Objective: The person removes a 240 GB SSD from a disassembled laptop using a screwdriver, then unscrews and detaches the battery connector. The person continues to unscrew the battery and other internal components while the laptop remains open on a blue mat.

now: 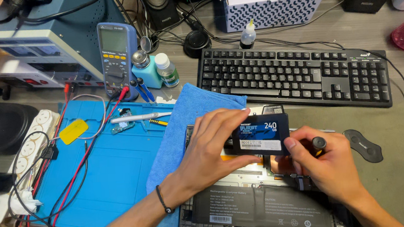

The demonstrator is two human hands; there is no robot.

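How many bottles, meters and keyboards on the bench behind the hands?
Bottles: 3 (teal pump bottle with metal top, small clear bottle with white cap, dropper bottle with pale yellow tip)
Meters: 1 (blue handheld multimeter)
Keyboards: 1 (black full-size keyboard)
Total: 5

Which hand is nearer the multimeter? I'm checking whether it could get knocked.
Left. The left hand holds the black drive below and right of the multimeter; the right hand is farther right.
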